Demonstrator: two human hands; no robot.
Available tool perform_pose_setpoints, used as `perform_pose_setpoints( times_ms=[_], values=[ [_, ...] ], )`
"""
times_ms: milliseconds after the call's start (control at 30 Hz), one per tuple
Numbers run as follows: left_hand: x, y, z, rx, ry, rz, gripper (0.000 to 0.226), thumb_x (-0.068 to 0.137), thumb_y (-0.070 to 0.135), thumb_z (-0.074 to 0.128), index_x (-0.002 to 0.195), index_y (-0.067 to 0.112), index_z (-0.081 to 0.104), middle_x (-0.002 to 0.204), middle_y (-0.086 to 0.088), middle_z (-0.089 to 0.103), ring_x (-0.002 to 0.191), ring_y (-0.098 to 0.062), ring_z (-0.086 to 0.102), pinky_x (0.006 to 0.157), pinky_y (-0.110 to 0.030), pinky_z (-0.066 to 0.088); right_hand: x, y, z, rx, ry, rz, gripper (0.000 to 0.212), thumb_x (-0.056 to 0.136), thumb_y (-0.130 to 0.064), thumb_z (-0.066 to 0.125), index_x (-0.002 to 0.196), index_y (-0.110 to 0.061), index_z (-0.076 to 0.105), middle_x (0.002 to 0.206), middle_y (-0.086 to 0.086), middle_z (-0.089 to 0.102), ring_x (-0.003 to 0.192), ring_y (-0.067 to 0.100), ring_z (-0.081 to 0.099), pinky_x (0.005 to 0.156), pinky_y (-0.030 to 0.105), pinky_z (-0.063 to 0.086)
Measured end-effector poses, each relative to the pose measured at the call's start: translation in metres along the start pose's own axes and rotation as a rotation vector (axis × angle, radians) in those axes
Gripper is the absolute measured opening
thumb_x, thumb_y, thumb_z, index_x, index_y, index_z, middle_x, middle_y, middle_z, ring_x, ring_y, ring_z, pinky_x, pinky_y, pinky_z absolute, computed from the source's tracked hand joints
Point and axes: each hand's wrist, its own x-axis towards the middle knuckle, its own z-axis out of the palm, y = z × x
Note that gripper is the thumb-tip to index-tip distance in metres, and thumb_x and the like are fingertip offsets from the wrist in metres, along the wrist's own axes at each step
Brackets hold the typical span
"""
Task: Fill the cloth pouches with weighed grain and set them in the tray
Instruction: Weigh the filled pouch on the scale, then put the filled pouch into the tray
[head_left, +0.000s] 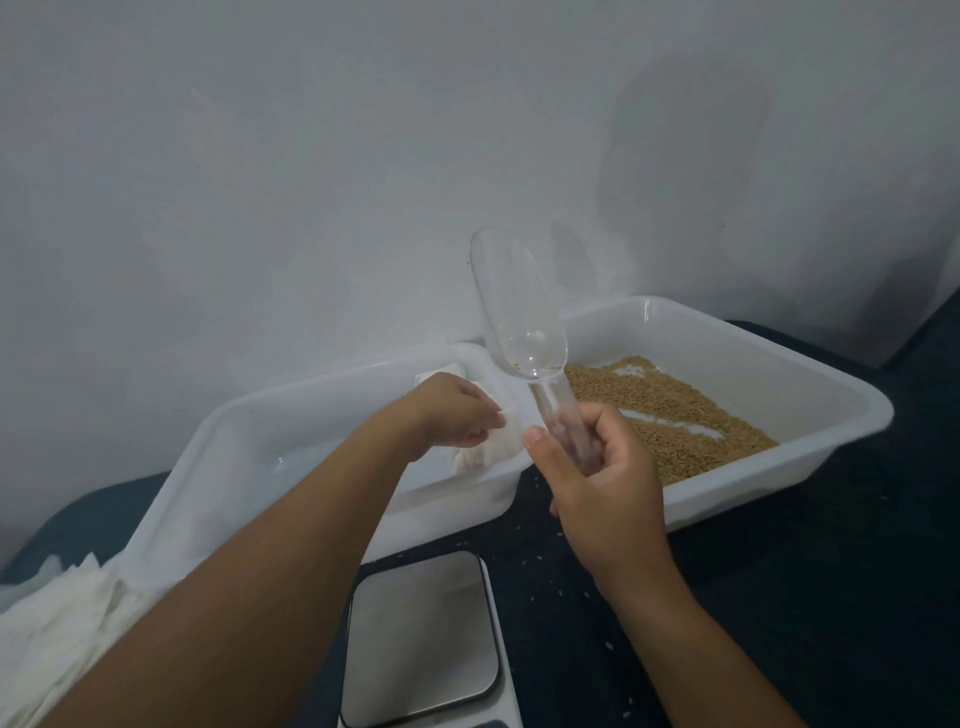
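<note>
My right hand (597, 467) grips the handle of a clear plastic scoop (519, 322), held upright with its bowl pointing up; only a few grains cling inside it. My left hand (457, 415) reaches into the left white tray (218, 441) and pinches the top of a white cloth pouch (491, 449) that rests in the tray's right corner. Another white pouch (439, 375) lies behind the hand at the tray's far wall. The right white tray (810, 410) holds a shallow layer of brown grain (675, 415), with bare streaks in it.
A kitchen scale (421, 639) with a steel platform sits near me on the dark blue table (805, 597). A pile of white cloth (57, 623) lies at the left. Loose grains dot the table. A grey wall stands close behind the trays.
</note>
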Motion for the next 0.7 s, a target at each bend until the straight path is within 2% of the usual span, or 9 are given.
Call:
perform_pose_setpoints(
  times_ms=[133, 200, 267, 333, 400, 467, 567, 700],
  values=[
    [0.014, -0.012, 0.007, 0.290, 0.081, -0.004, 0.018, 0.095, 0.021, 0.073, 0.108, 0.009, 0.076, 0.109, -0.011, 0.073, 0.106, -0.027, 0.069, 0.099, -0.042, 0.057, 0.000, -0.001, 0.000, -0.018, 0.000, 0.007, 0.016, 0.086, -0.048, 0.074, 0.090, -0.038, 0.062, 0.075, -0.006, 0.062, 0.064, 0.021, 0.060, 0.056, 0.045, 0.058],
    [0.019, -0.018, 0.008, 0.372, 0.106, 0.002, 0.014, 0.096, 0.022, 0.071, 0.104, 0.011, 0.074, 0.112, -0.009, 0.072, 0.108, -0.026, 0.068, 0.099, -0.040, 0.056, 0.001, -0.002, -0.001, -0.010, 0.002, 0.015, 0.020, 0.083, -0.053, 0.072, 0.090, -0.038, 0.062, 0.075, -0.007, 0.063, 0.064, 0.019, 0.060, 0.056, 0.046, 0.058],
    [0.022, -0.021, 0.006, 0.341, 0.121, 0.000, 0.007, 0.093, 0.022, 0.075, 0.094, 0.019, 0.069, 0.110, -0.006, 0.071, 0.105, -0.025, 0.067, 0.097, -0.039, 0.057, 0.002, -0.001, -0.002, -0.003, -0.001, 0.025, 0.020, 0.084, -0.052, 0.073, 0.091, -0.037, 0.062, 0.076, -0.006, 0.063, 0.065, 0.021, 0.060, 0.057, 0.046, 0.058],
    [0.023, -0.024, 0.001, 0.224, 0.119, -0.020, 0.015, 0.089, 0.024, 0.079, 0.091, 0.021, 0.065, 0.107, -0.005, 0.069, 0.100, -0.023, 0.068, 0.087, -0.037, 0.060, 0.003, 0.001, -0.002, -0.008, -0.016, 0.030, 0.016, 0.087, -0.045, 0.076, 0.091, -0.037, 0.062, 0.077, -0.006, 0.064, 0.067, 0.021, 0.061, 0.058, 0.043, 0.058],
    [0.020, -0.025, -0.006, 0.129, 0.114, -0.025, 0.022, 0.087, 0.026, 0.081, 0.096, 0.023, 0.061, 0.106, -0.006, 0.067, 0.096, -0.022, 0.068, 0.076, -0.033, 0.058, 0.004, 0.003, -0.002, -0.026, -0.034, 0.040, 0.016, 0.088, -0.042, 0.077, 0.093, -0.040, 0.062, 0.081, -0.009, 0.066, 0.065, 0.013, 0.061, 0.058, 0.035, 0.058],
    [0.012, -0.025, -0.016, 0.056, 0.138, -0.008, 0.028, 0.087, 0.029, 0.080, 0.106, 0.023, 0.059, 0.108, -0.005, 0.066, 0.097, -0.023, 0.068, 0.079, -0.036, 0.059, 0.004, 0.004, -0.002, -0.030, -0.053, 0.072, 0.017, 0.088, -0.041, 0.077, 0.096, -0.044, 0.063, 0.088, -0.016, 0.069, 0.066, 0.005, 0.063, 0.056, 0.023, 0.055],
    [-0.016, -0.024, -0.036, 0.032, 0.312, 0.088, 0.031, 0.091, 0.033, 0.074, 0.116, 0.026, 0.057, 0.108, 0.000, 0.065, 0.094, -0.019, 0.066, 0.081, -0.036, 0.056, 0.004, 0.004, -0.001, -0.036, -0.091, 0.142, 0.020, 0.089, -0.042, 0.075, 0.102, -0.046, 0.061, 0.094, -0.023, 0.069, 0.062, 0.003, 0.065, 0.053, 0.018, 0.052],
    [-0.089, -0.038, -0.049, -0.059, 0.638, 0.303, 0.016, 0.094, 0.039, 0.068, 0.106, 0.040, 0.058, 0.086, 0.015, 0.062, 0.071, -0.004, 0.061, 0.059, -0.022, 0.046, 0.005, -0.001, -0.004, -0.059, -0.094, 0.164, 0.018, 0.091, -0.040, 0.073, 0.102, -0.046, 0.060, 0.086, -0.018, 0.070, 0.052, 0.002, 0.063, 0.048, 0.013, 0.048]
  ],
)
